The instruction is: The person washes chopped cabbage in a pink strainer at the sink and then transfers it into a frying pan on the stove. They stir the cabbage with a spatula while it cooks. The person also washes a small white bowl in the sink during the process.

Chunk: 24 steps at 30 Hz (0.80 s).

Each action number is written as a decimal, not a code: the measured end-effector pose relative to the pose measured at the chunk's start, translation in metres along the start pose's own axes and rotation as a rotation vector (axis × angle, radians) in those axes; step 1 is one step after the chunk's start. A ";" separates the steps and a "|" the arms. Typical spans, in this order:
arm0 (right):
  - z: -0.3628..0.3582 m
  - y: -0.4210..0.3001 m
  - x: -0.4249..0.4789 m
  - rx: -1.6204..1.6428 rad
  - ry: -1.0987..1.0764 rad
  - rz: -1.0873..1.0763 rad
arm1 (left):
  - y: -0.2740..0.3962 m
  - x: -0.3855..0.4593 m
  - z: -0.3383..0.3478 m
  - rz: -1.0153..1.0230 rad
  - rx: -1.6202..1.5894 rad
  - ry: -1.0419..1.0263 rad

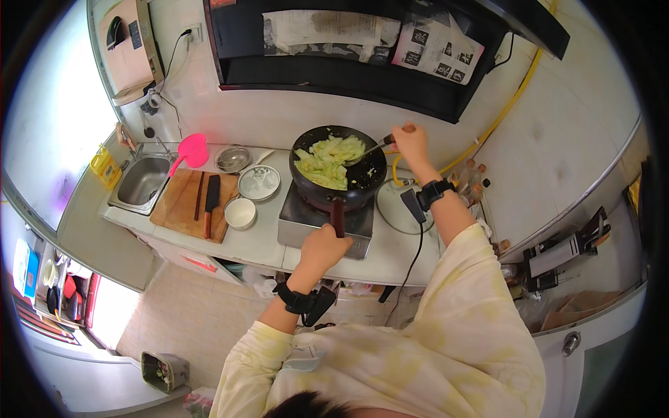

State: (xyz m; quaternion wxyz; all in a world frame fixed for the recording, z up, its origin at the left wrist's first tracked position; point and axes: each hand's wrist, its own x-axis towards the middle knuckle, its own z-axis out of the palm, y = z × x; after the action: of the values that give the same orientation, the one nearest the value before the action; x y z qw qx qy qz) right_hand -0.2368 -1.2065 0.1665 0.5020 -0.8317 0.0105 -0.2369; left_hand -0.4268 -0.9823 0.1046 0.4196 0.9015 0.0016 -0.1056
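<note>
A black wok (313, 182) sits on a steel gas stove (292, 230), its brown handle (338, 211) pointing towards me. My left hand (325, 248) is at the near end of that handle, gripping it. Pale green chopped cabbage (324, 162) lies in the wok, mostly in its left and middle part. My right hand (413, 146) is closed around the wooden-ended handle of a metal spatula (375, 147). The spatula's head reaches into the cabbage from the right, partly hidden by it. Both wrists carry black strapped devices.
Left of the stove are a white bowl (240, 213), a metal plate (259, 183), a strainer (233, 158), and a cutting board (177, 209) bearing a cleaver (212, 193) and chopsticks (199, 196). A pink ladle (192, 150) stands by the sink (143, 180). A glass lid (400, 206) and bottles (470, 180) are right.
</note>
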 end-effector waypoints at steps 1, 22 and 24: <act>0.005 0.017 0.002 0.200 -0.045 0.120 | -0.002 0.002 0.001 -0.002 -0.004 0.001; -0.116 -0.119 -0.111 -0.405 -0.811 -1.010 | -0.025 0.011 0.005 0.052 -0.120 -0.009; -0.120 -0.141 -0.107 -0.452 -0.904 -0.960 | -0.023 0.011 0.005 0.012 -0.124 -0.015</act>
State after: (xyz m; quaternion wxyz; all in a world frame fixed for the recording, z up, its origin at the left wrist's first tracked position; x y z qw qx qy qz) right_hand -0.4115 -1.2093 0.2901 0.1117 -0.8455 -0.5192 -0.0552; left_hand -0.4193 -0.9717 0.0822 0.4751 0.8731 -0.0003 -0.1096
